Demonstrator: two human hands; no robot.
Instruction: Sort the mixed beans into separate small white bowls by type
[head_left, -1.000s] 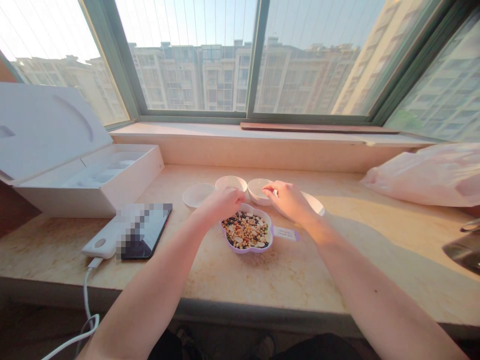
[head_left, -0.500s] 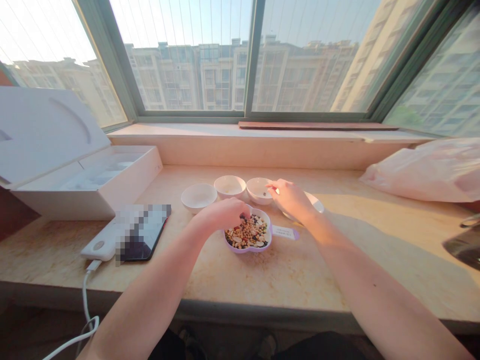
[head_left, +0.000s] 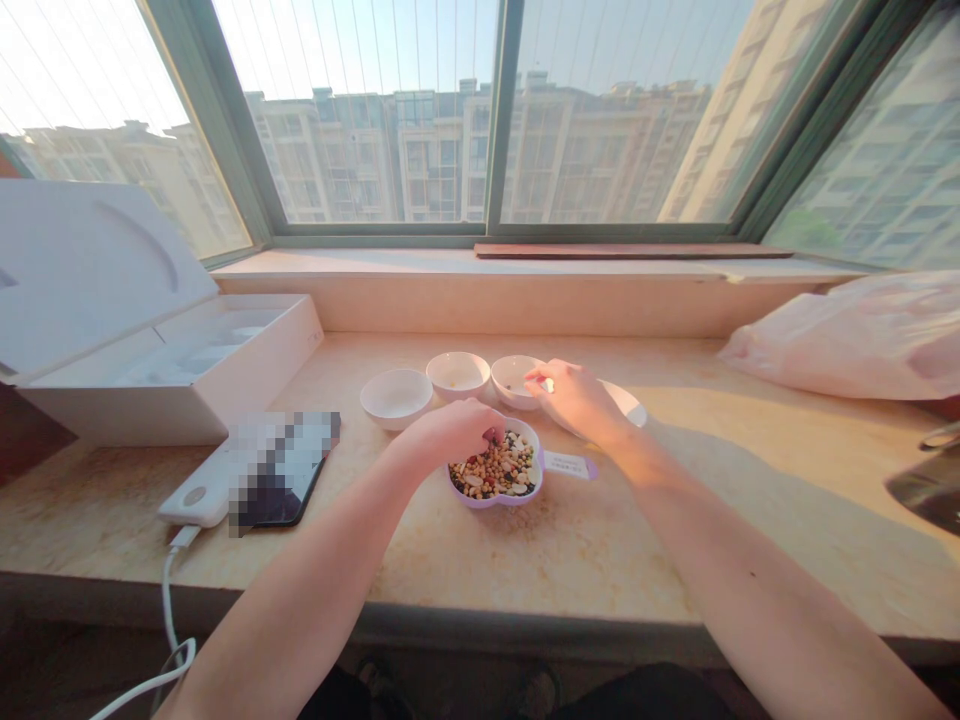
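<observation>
A purple-rimmed, lobed bowl [head_left: 495, 503] holds a mix of beans, peanuts and dark seeds [head_left: 499, 468]. My left hand [head_left: 466, 432] reaches into its back left side, fingers curled together at the mix; what they pinch is too small to make out. Over the right rim of a white bowl [head_left: 517, 400] is my right hand [head_left: 571, 392], thumb and fingers drawn together, their contents unclear. A small dark bean [head_left: 508, 388] lies inside that bowl. Another white bowl [head_left: 628, 405] is partly hidden behind my right hand.
Two more white bowls, one at the left [head_left: 396, 408] and one in the middle [head_left: 457, 385], stand in the row. A labelled purple tab [head_left: 568, 466] sticks out from the lobed bowl. Leftward lie a phone [head_left: 289, 480], a cabled white power bank [head_left: 199, 495] and an open white box [head_left: 255, 370]; a plastic bag [head_left: 847, 345] is rightward.
A dark bean below my right fingertips has dropped into the white bowl, and those fingers have drawn closer together. My left fingers have shifted slightly in the mix.
</observation>
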